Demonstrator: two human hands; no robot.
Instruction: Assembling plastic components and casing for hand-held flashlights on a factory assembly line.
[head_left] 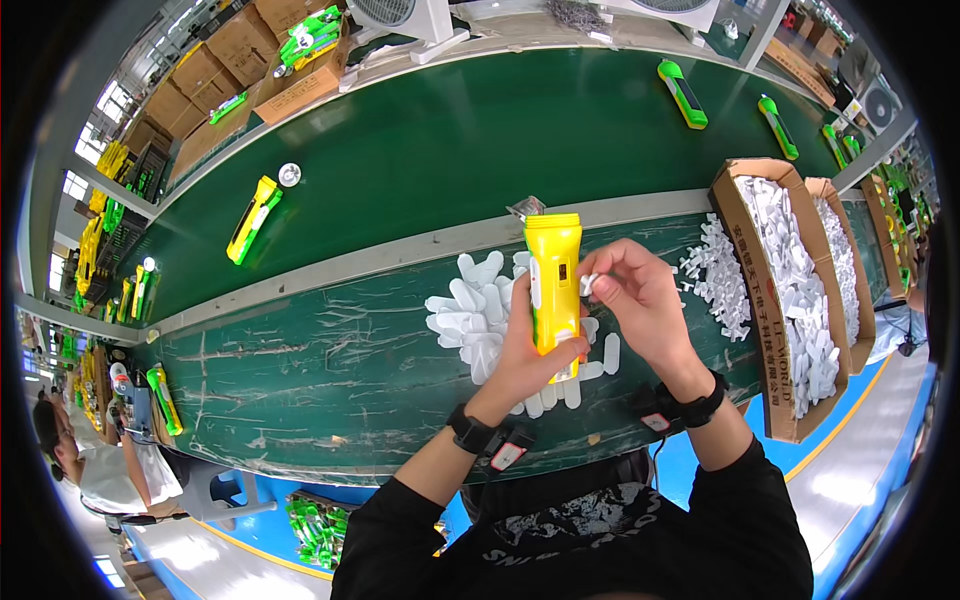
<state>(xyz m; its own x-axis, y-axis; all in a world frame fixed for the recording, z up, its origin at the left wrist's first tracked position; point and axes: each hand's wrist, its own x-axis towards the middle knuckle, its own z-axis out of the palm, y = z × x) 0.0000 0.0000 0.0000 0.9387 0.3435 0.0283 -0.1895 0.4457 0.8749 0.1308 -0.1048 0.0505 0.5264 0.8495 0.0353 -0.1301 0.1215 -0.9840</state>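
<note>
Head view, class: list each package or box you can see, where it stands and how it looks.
Open brown carton: right of the hands, long, full of white parts.
Second brown carton: just beyond it, also holding white parts.
Stacked brown cartons: upper left, one holding green and yellow torches.

A factory assembly line: long green conveyor belt point(450, 140) carrying yellow and green flashlights point(252, 218), cardboard boxes point(790, 300) full of small white plastic parts point(480, 315), more cartons point(235, 60) stacked behind, another worker point(75, 460) seated along the bench
</note>
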